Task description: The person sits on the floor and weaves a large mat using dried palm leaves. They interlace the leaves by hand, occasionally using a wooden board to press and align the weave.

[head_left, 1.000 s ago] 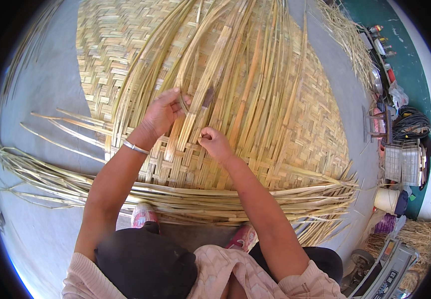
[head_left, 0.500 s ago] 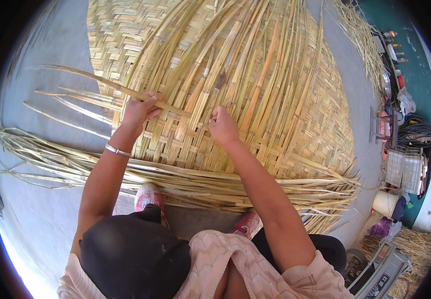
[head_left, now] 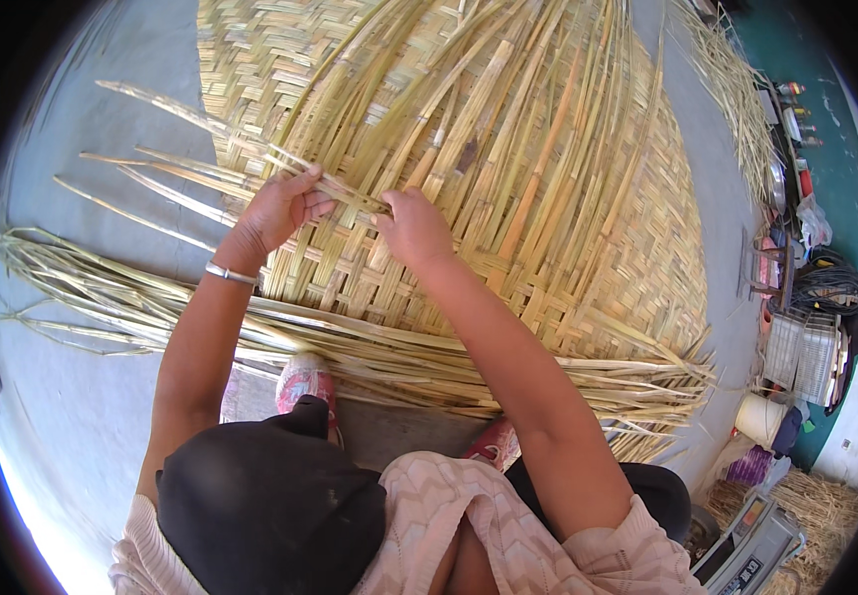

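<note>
A large woven mat (head_left: pixel 647 208) of pale yellow split reeds lies in front of me, with many long loose reed strips fanned over it toward the far side. Across these strips runs a reed strip (head_left: pixel 350 194), slanting from upper left down to the right. My left hand (head_left: pixel 280 210) pinches it between thumb and fingers near the mat's left edge. My right hand (head_left: pixel 415 230) is closed on its right end, over the middle of the mat; the fingertips are partly hidden. Several strip ends (head_left: pixel 166 205) stick out past the left edge onto the floor.
A bundle of long reeds (head_left: pixel 102 288) lies along the mat's near edge, by my shoes (head_left: pixel 307 385). To the right are loose straw (head_left: pixel 732 94), a coil of black cable (head_left: pixel 828 283), a wire rack (head_left: pixel 803 349), a pale bucket (head_left: pixel 759 419) and a grey scale (head_left: pixel 756 545).
My right hand has moved left and slightly up, and now grips the right end of the strip. My left hand stays near the same place on the strip. The view has shifted slightly.
</note>
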Demonstrator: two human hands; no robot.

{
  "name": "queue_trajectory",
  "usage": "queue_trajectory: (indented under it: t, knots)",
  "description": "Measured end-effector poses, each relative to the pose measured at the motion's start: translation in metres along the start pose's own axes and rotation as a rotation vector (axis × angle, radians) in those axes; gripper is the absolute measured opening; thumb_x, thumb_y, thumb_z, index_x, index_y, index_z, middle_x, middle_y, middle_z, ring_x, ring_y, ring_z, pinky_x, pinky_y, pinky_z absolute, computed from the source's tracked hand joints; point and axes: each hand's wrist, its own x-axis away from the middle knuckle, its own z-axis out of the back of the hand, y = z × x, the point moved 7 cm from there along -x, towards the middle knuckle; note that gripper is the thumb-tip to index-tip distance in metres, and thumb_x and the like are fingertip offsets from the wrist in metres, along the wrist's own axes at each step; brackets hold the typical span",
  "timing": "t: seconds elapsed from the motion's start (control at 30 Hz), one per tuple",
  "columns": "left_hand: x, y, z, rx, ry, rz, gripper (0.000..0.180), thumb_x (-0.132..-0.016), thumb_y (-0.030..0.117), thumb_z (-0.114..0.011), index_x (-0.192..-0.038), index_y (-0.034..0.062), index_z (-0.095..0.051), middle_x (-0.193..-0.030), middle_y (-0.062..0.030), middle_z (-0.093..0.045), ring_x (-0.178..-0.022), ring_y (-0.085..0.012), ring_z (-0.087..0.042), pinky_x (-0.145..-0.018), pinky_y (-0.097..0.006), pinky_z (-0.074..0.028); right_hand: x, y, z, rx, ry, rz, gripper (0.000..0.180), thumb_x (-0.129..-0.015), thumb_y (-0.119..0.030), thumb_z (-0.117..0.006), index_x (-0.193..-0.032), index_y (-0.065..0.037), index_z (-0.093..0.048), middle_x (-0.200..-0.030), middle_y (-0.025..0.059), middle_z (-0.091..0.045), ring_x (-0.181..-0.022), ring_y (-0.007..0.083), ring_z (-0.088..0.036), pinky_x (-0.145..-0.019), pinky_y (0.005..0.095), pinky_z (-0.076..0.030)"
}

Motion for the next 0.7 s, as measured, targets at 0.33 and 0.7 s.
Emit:
queue_trajectory:
  t: [0.33,0.7]
  knots:
    - [-0.044,0.032,-0.03,-0.788,-0.227,-0.006,0.061,-0.079,0.004,-0.07,-0.134,-0.0029,-0.044,-0.118,-0.0108,-0.056,-0.104,-0.02,-0.058,-0.086,-0.034,-0.052,-0.003,0.001,0.004,-0.041,0.032,-0.026,0.023,-0.086,-0.028,-0.063,-0.09,-0.006,-0.066,-0.092,0.0149,-0.061,-0.084,0.0341,-0.061,-0.075,0.0441,-0.048]
    - [-0.074,0.041,-0.022,-1.313,0.074,-0.148,0.026,-0.074,0.017,-0.078,-0.084,0.0022,-0.06,-0.069,-0.0066,-0.056,-0.067,-0.017,-0.058,-0.055,-0.036,-0.049,-0.001,0.011,0.003,-0.163,0.157,-0.136,0.022,-0.084,-0.026,-0.064,-0.084,-0.004,-0.065,-0.082,0.0182,-0.061,-0.076,0.0375,-0.061,-0.07,0.0453,-0.048]
